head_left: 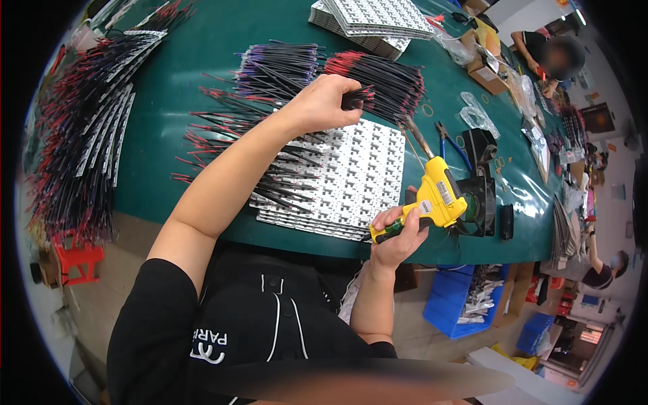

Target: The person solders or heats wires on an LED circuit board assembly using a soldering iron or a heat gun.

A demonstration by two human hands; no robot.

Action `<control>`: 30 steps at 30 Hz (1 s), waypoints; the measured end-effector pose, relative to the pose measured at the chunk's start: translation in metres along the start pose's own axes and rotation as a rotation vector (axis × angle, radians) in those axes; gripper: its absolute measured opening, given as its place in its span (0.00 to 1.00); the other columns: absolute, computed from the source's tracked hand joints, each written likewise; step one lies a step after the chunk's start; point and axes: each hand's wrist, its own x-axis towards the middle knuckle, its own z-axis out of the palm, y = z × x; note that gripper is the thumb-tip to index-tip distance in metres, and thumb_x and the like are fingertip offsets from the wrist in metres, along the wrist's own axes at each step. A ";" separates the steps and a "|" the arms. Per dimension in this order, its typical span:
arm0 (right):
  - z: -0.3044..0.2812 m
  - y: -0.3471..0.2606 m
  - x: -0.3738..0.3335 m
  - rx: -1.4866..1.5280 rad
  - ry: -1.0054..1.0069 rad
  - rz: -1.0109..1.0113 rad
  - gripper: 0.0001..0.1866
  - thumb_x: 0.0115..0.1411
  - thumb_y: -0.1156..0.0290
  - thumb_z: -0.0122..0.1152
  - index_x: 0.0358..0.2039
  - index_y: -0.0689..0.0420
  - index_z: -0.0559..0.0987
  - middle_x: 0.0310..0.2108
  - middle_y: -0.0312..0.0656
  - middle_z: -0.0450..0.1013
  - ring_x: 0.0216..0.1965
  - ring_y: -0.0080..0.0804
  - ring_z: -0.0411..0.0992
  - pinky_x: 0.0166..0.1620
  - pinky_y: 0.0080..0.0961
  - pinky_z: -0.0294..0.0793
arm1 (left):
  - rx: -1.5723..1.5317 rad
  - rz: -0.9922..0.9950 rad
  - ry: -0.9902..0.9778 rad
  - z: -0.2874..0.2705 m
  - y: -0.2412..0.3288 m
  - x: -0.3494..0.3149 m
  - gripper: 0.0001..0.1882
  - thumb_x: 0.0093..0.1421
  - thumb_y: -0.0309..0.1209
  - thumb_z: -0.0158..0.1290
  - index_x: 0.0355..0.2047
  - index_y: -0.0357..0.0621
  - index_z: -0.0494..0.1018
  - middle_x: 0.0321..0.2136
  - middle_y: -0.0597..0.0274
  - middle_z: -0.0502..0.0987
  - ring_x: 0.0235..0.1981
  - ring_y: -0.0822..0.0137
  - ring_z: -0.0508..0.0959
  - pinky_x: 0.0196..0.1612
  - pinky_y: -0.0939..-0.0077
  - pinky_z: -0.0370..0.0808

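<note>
My left hand (322, 104) is closed on a small bunch of black wires (358, 98) above a stack of white printed boards (361, 158). My right hand (401, 239) grips the handle of a yellow soldering gun (440, 194). Its metal nose points up and away, its tip near a bundle of black wires with red ends (390, 84). Black wires with red tips (283, 179) lie over the left part of the boards. A bundle with purple ends (275, 66) lies just beyond my left forearm.
Many wired boards (101, 131) are heaped along the left side of the green table (169, 88). More white boards (381, 17) are piled at the back. Blue-handled pliers (455, 148) and a black stand (480, 182) are to the right. A co-worker (530, 50) sits at far right.
</note>
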 end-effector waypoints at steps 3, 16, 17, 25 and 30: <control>0.003 -0.001 0.000 -0.021 -0.028 0.008 0.21 0.62 0.66 0.44 0.50 0.71 0.63 0.13 0.38 0.62 0.11 0.24 0.60 0.16 0.20 0.65 | 0.143 0.119 0.077 -0.001 -0.001 -0.003 0.11 0.49 0.27 0.57 0.31 0.31 0.72 0.25 0.51 0.75 0.27 0.60 0.75 0.34 0.69 0.71; 0.003 0.009 -0.003 -0.085 -0.079 0.105 0.21 0.65 0.63 0.40 0.50 0.69 0.64 0.13 0.38 0.60 0.11 0.24 0.59 0.16 0.20 0.62 | 0.165 -0.017 -0.038 0.008 -0.029 -0.002 0.16 0.46 0.31 0.63 0.34 0.32 0.76 0.31 0.46 0.77 0.36 0.51 0.77 0.41 0.66 0.72; 0.002 0.010 -0.004 -0.088 -0.079 0.109 0.21 0.65 0.63 0.40 0.50 0.69 0.64 0.13 0.38 0.60 0.11 0.24 0.59 0.16 0.20 0.62 | 0.174 -0.006 -0.040 0.007 -0.027 -0.002 0.16 0.46 0.30 0.62 0.34 0.33 0.76 0.31 0.46 0.78 0.36 0.51 0.77 0.41 0.67 0.72; -0.002 0.008 -0.010 -0.048 -0.088 0.150 0.19 0.62 0.71 0.45 0.48 0.72 0.65 0.13 0.40 0.63 0.10 0.24 0.61 0.16 0.19 0.64 | 0.226 -0.025 -0.049 0.015 -0.032 -0.002 0.14 0.46 0.31 0.60 0.33 0.35 0.77 0.27 0.47 0.77 0.30 0.51 0.77 0.37 0.66 0.72; -0.002 0.007 -0.012 -0.111 -0.076 0.156 0.15 0.62 0.70 0.45 0.43 0.71 0.66 0.13 0.40 0.64 0.10 0.24 0.61 0.16 0.18 0.63 | 0.217 -0.025 -0.082 0.016 -0.029 -0.001 0.12 0.45 0.30 0.58 0.30 0.35 0.77 0.24 0.47 0.76 0.29 0.50 0.76 0.35 0.65 0.72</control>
